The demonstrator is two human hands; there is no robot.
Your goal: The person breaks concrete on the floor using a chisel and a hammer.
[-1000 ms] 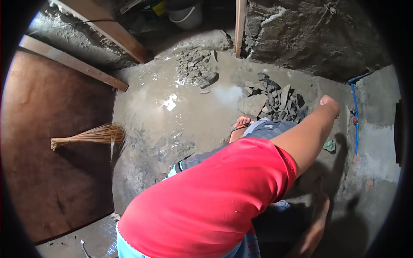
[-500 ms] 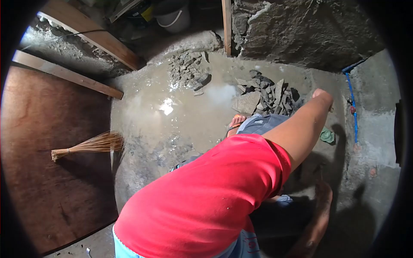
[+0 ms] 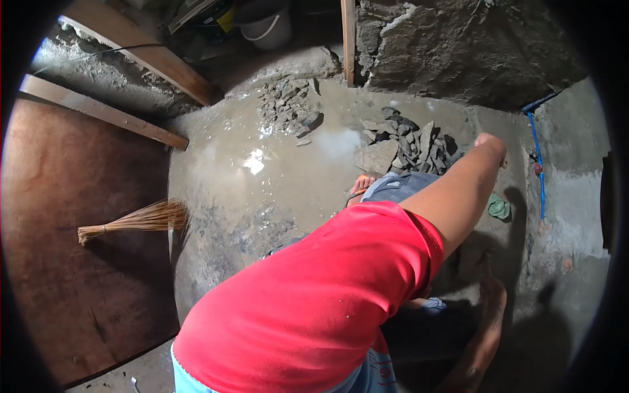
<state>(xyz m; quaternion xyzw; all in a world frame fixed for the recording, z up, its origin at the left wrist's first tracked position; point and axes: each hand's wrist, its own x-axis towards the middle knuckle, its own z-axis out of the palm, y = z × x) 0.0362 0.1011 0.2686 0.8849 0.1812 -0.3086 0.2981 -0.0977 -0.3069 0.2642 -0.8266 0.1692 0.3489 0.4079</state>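
A person in a red shirt bends across the view and covers much of its middle. Their bare arm stretches to the upper right, with the hand closed beside a heap of broken stones; what it holds, if anything, is hidden. From the bottom right edge rises a bare limb in dark shadow, which appears to be my right arm. Its fingers are too dark to make out. My left hand does not show. A crumpled green cloth or bag lies between the two arms.
Behind the shirt show a foot and grey clothing. Wet concrete floor bears a second rubble pile. A stick broom rests on a wooden panel. Blue pipe runs along the right; a bucket stands behind.
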